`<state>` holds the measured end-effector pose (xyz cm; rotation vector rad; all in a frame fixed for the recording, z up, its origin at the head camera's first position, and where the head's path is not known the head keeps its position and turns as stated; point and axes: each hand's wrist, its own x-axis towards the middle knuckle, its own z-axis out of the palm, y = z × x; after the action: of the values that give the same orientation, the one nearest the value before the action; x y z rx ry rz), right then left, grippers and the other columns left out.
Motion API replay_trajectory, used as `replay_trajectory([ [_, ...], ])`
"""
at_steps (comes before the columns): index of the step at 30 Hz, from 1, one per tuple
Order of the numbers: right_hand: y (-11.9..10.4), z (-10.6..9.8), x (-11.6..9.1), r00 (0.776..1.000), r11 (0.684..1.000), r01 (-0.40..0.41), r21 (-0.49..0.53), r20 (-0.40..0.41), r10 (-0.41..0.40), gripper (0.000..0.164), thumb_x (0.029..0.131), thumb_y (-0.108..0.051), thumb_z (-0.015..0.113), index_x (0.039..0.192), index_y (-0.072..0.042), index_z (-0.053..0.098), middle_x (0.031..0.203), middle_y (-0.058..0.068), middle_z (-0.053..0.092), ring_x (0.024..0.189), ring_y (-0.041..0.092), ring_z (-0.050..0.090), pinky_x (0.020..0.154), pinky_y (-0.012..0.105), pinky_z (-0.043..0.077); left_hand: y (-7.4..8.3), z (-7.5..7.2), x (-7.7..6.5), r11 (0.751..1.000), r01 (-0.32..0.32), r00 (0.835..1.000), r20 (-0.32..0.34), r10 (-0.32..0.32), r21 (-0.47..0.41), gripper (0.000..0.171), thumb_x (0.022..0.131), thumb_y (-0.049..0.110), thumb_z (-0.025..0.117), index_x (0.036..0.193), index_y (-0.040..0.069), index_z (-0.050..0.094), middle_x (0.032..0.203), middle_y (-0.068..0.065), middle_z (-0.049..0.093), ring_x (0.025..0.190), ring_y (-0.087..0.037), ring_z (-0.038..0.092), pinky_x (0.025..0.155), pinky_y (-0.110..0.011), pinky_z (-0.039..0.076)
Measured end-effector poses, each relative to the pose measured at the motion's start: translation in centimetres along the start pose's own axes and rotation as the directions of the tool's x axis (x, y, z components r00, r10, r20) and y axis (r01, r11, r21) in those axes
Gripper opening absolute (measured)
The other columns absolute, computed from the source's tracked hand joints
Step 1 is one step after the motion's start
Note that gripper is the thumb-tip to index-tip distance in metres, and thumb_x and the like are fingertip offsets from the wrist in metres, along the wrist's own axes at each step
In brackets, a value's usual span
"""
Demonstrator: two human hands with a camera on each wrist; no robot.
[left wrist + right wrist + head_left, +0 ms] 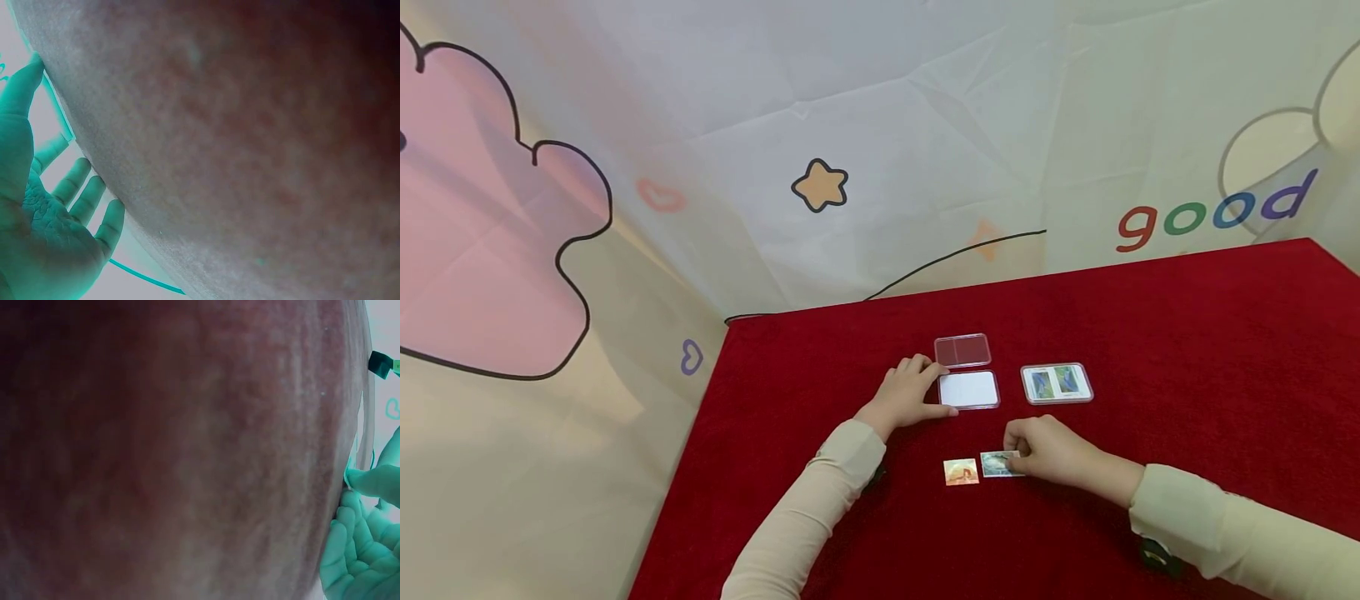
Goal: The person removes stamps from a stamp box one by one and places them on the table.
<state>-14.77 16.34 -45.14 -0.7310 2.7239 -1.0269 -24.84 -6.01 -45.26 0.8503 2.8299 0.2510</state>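
Observation:
My left hand (pixel 906 392) rests at the left side of a clear plastic case (pixel 970 390) with a white insert, thumb at its near corner and fingers at its far corner. In the left wrist view the fingers (pixel 75 181) are spread and fairly straight. My right hand (pixel 1048 450) pinches the right edge of a blue-green picture stamp (pixel 997 464) lying on the cloth. In the right wrist view its thumb (pixel 375 482) meets the curled index finger. Just left of that stamp lies an orange one (pixel 961 472).
Beyond the white insert lies a clear lid (pixel 962 351). To its right sits a closed case (pixel 1057 383) showing two blue-green pictures. A red cloth (pixel 1187 358) covers the table, and a printed fabric backdrop (pixel 910 150) stands behind and to the left.

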Motion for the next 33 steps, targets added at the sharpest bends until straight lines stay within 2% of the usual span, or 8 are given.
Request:
replay_trajectory([
  [5,-0.22,0.02,-0.11,0.999,0.999,-0.031,-0.008,-0.018,0.031,0.017,0.074,-0.008,0.075,0.073,-0.010,0.058,0.055,-0.008,0.050,0.051,0.000,0.038,0.049,0.020,0.035,-0.04,0.09,0.10,1.000,0.000,1.000,-0.003,0.000,0.000,0.063,0.083,0.052,0.066,0.135,0.020,0.049,0.131,-0.004,0.045,0.119,-0.020,0.041,0.095,-0.037,0.037],
  [20,-0.17,0.29,-0.28,0.997,0.997,-0.056,-0.048,-0.054,0.053,0.020,0.073,-0.011,0.078,0.073,-0.011,0.058,0.058,-0.008,0.048,0.055,0.002,0.039,0.052,0.021,0.035,-0.08,0.13,0.12,1.000,0.002,1.000,-0.005,-0.002,0.002,0.063,0.083,0.052,0.066,0.134,0.021,0.049,0.131,-0.003,0.046,0.118,-0.019,0.041,0.096,-0.037,0.037],
  [33,-0.23,0.11,-0.35,0.997,0.997,-0.022,-0.070,-0.071,0.017,0.020,0.074,-0.013,0.077,0.071,-0.013,0.057,0.063,-0.006,0.048,0.059,0.002,0.039,0.054,0.021,0.036,0.06,0.02,0.06,1.000,0.000,1.000,0.001,0.000,-0.002,0.062,0.084,0.052,0.065,0.135,0.020,0.049,0.132,-0.004,0.045,0.118,-0.019,0.041,0.097,-0.037,0.037],
])
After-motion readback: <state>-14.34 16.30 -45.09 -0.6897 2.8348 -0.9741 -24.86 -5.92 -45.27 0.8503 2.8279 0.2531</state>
